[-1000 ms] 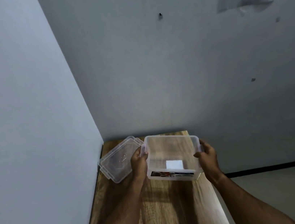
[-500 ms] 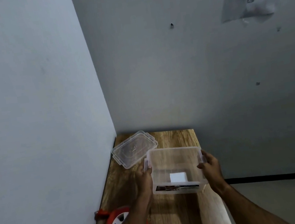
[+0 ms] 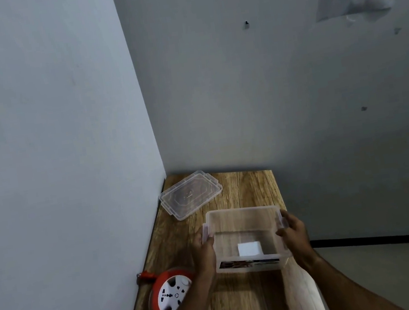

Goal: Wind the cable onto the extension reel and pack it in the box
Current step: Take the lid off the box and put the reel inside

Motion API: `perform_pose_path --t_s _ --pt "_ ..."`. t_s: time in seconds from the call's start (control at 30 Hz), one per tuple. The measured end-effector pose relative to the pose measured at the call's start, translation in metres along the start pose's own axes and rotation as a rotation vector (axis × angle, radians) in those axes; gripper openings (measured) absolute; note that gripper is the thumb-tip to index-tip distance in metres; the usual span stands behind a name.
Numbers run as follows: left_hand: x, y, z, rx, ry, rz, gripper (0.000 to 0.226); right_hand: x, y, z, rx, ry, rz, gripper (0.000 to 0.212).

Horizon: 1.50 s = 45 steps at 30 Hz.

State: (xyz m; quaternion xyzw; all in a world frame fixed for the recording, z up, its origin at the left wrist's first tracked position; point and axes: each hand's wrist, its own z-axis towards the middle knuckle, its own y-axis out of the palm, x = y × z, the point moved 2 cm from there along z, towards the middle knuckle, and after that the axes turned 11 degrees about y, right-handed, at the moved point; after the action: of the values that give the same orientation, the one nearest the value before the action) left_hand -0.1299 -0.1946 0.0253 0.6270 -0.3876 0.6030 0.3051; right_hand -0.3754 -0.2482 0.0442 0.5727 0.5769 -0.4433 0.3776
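Clear plastic box [image 3: 245, 230] over the wooden desk [image 3: 250, 190], left hand [image 3: 205, 249] and right hand [image 3: 294, 234] each with grip clamped on a side wall, red extension reel [image 3: 172, 294] near-left, lid [image 3: 190, 194] beyond near the corner

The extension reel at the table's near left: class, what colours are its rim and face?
Round plastic extension reel: red rim, white face; head view.

Clear open box [image 3: 245, 230] upright on the table; red-and-white extension reel [image 3: 171, 295] lies near its left.
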Motion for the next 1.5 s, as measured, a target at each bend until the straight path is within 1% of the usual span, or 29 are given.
perform_pose_path --t_s 0.27,0.47,0.57,0.7,0.77,0.87,0.97,1.03,1.13,1.23,1.37,1.5 --pt "-0.005 0.001 -0.006 0.004 -0.027 -0.027 0.036 0.011 -0.003 0.0 0.006 0.018 -0.023 0.064" --pt "-0.003 0.0 -0.011 0.008 -0.013 -0.032 0.034 0.015 -0.005 0.002 -0.003 0.03 -0.046 0.063" --pt "0.0 -0.002 -0.009 0.002 0.008 -0.021 0.035 0.012 -0.005 -0.003 0.026 -0.008 -0.059 0.06" --pt "0.004 -0.013 0.005 0.024 0.032 -0.014 0.037 -0.002 -0.007 -0.004 0.145 -0.118 -0.116 0.066" --pt "0.016 -0.02 0.009 0.044 0.047 -0.043 0.037 -0.014 -0.003 -0.004 0.146 -0.169 -0.134 0.068" --pt "0.032 -0.033 0.012 0.083 0.108 -0.047 0.042 -0.028 0.012 -0.007 0.102 -0.193 -0.14 0.068" --pt "0.042 -0.049 0.009 0.13 0.162 -0.03 0.038 -0.039 0.035 -0.013 0.036 -0.214 -0.135 0.069" --pt "0.043 -0.063 0.004 0.176 0.158 -0.031 0.035 -0.041 0.054 -0.019 -0.022 -0.217 -0.126 0.068" --pt "0.044 -0.079 0.0 0.24 0.111 -0.063 0.042 -0.042 0.078 -0.03 -0.101 -0.219 -0.114 0.067" --pt "0.034 -0.1 -0.006 0.271 0.087 -0.066 0.043 -0.038 0.106 -0.043 -0.158 -0.212 -0.135 0.066" --pt "0.018 -0.13 -0.019 0.328 0.071 -0.038 0.036 -0.03 0.142 -0.063 -0.209 -0.25 -0.177 0.065" --pt "0.008 -0.151 -0.036 0.338 0.061 -0.08 0.044 -0.021 0.172 -0.082 -0.281 -0.267 -0.225 0.067"
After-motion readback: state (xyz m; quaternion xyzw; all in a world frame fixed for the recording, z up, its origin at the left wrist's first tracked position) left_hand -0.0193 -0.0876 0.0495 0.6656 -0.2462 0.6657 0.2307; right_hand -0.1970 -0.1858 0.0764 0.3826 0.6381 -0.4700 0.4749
